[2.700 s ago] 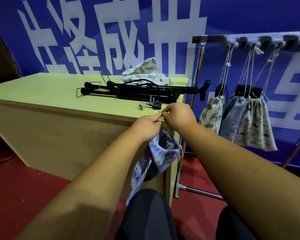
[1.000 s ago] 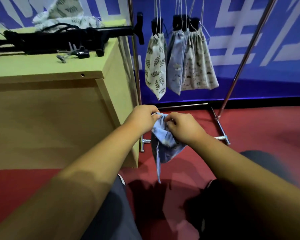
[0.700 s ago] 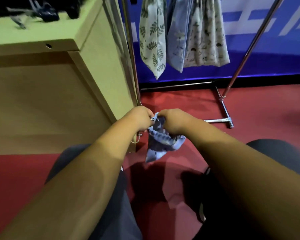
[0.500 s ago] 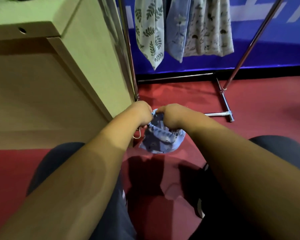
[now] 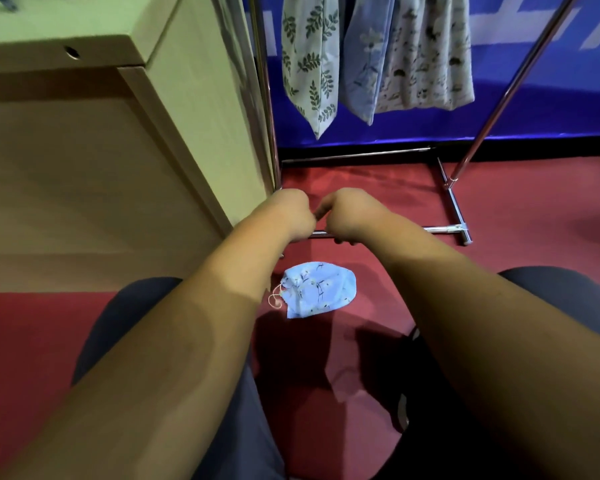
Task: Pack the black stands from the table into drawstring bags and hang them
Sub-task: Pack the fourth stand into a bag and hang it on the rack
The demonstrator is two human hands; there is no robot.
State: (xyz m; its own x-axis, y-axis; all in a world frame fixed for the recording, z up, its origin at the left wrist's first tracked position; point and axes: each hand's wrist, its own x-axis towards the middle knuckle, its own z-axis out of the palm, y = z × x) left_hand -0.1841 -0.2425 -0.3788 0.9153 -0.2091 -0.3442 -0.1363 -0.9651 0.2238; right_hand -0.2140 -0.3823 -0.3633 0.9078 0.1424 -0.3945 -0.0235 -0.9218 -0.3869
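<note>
Wood table (image 5: 194, 98) at L. L hand (image 5: 293, 213): fingers curled in, nothing seen in it. Blue floral drawstring bag (image 5: 321, 289) lies crumpled on red floor (image 5: 534, 220), below & btwn hands, touching neither; cord loop (image 5: 274, 301) at its L edge. R hand (image 5: 349, 211): also clenched, empty afaict. Upper R, on metal rack (image 5: 454, 209): leaf-print bag (image 5: 309, 57), blue bag (image 5: 368, 64), pale floral bag (image 5: 426, 57) hanging side by side.

Drawstring bag (image 5: 317, 292) on the floor: soft, matt blue printed cloth, pale cord. Hanging bags (image 5: 307, 64): matt printed cloth. Rack (image 5: 454, 202): polished, shiny metal tube. Table (image 5: 187, 98): smooth, matt, pale wood-look board. Floor (image 5: 516, 220): matt red, carpet-like. Backdrop (image 5: 534, 109): smooth blue sheet, faint sheen.
</note>
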